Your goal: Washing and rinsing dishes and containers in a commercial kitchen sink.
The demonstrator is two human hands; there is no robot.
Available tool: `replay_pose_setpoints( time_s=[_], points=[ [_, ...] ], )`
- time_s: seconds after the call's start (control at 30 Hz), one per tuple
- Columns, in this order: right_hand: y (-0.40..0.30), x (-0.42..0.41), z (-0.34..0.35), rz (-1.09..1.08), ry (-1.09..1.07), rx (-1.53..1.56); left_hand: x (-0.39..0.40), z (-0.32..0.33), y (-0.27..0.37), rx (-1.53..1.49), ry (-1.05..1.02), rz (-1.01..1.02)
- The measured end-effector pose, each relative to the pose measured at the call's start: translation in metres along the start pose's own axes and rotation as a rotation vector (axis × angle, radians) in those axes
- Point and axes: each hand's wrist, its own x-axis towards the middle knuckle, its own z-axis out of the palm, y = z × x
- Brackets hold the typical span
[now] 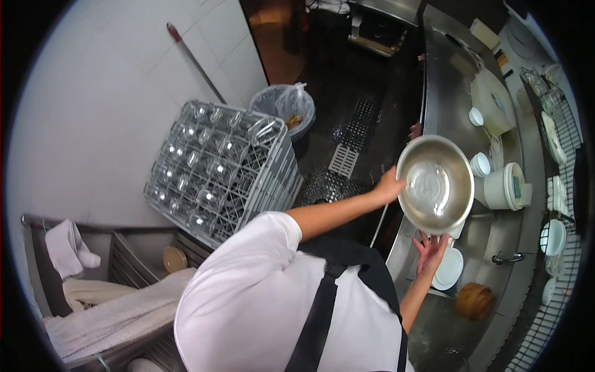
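A round stainless steel bowl (pixel 434 183) is tilted so that its shiny inside faces me, above the metal sink counter. My left hand (pixel 390 186) grips its left rim, thumb on the inner side. Under the bowl's near edge, my right hand (pixel 431 255) supports it with fingers spread; the fingertips are hidden behind the rim. Below the bowl, white plates (pixel 448 269) lie in the sink beside my right hand. A brown round container (pixel 474 301), perhaps a bamboo steamer, sits to their right.
A glass rack (pixel 274 186) with upturned glasses tops a stack at left, before a lined bin (pixel 258 100). White tubs (pixel 499 188), small bowls (pixel 475 117) and a tap (pixel 507 257) line the counter. A wire shelf (pixel 560 237) runs along the right. A drain grate (pixel 344 160) is in the floor.
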Motion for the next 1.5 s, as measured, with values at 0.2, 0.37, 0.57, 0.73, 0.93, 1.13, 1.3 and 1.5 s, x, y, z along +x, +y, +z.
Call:
replay_pose_setpoints(
  time_s=[0.2, 0.37, 0.57, 0.73, 0.93, 1.13, 1.3, 1.5],
  points=[
    [0.038, 0.057, -0.014, 0.157, 0.069, 0.177, -0.027, -0.046, 0.07, 0.438, -0.365, 0.358],
    [0.058, 0.044, -0.069, 0.175, 0.079, 0.245, -0.018, -0.204, 0.091, 0.988, 0.168, 0.662],
    [0.053, 0.02, -0.118, 0.162, 0.214, 0.282, -0.043, -0.354, 0.082, 1.487, 0.357, 0.259],
    [0.049, 0.023, -0.131, 0.132, 0.21, 0.28, -0.021, -0.37, 0.05, 1.637, 0.105, 0.202],
    [0.049, 0.018, -0.134, 0.134, 0.343, 0.282, -0.007, -0.37, 0.031, 1.654, 0.118, 0.151],
    [0.063, -0.004, -0.151, 0.111, 0.384, 0.279, 0.002, -0.389, 0.048, 1.646, -0.143, 0.201],
    [0.062, -0.022, -0.166, 0.112, 0.365, 0.273, 0.017, -0.397, 0.057, 1.684, -0.48, 0.372],
    [0.053, -0.036, -0.163, 0.054, 0.385, 0.327, 0.021, -0.386, 0.052, 1.651, -0.462, 0.443]
  ],
)
